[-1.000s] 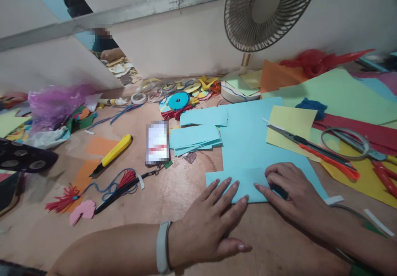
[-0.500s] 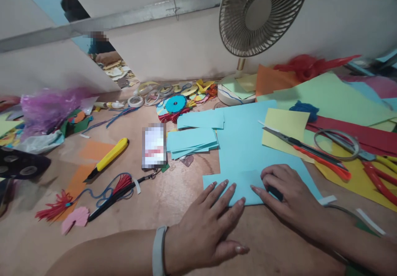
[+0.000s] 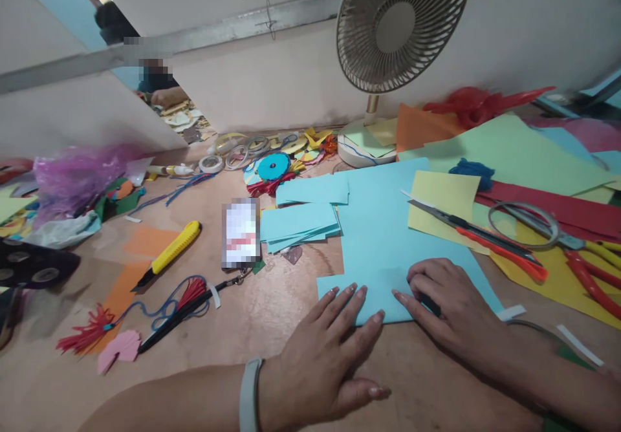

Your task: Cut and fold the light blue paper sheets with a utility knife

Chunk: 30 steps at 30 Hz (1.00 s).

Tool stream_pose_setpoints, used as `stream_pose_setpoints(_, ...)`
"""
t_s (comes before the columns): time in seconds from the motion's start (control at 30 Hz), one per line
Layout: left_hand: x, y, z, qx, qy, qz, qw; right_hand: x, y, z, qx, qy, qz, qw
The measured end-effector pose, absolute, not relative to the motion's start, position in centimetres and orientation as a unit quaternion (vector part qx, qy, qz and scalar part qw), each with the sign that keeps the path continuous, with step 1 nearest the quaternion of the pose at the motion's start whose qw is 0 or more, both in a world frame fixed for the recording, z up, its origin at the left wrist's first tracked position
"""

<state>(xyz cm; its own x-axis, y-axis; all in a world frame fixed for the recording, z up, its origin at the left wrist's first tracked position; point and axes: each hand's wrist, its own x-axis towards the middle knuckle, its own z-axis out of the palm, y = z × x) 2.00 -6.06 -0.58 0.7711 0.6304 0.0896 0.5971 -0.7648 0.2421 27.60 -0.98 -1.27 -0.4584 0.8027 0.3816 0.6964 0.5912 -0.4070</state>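
The blue sheet (image 3: 378, 238), lying on the table (image 3: 233, 335), could skew if the left hand (image 3: 317, 357), spread open and gripping nothing, presses too lightly while the right hand (image 3: 453, 309) (curled around a small dark object (image 3: 429, 304)) pushes.

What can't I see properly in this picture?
From the head view:
Dark thing in the right hand: mostly hidden by that hand.
Blue sheet: partly covered by the left hand.
White card: pixel blocks blur its front.
Red handle: cut off by the right edge.
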Motion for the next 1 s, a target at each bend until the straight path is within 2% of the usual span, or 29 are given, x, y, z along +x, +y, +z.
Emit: stream_pose_setpoints(1.0,1.82,-6.07,-0.61,0.94,0.322,0.079,0.087,27.75,-1.21,-0.88,-0.434,-0.86,0.038,0.267)
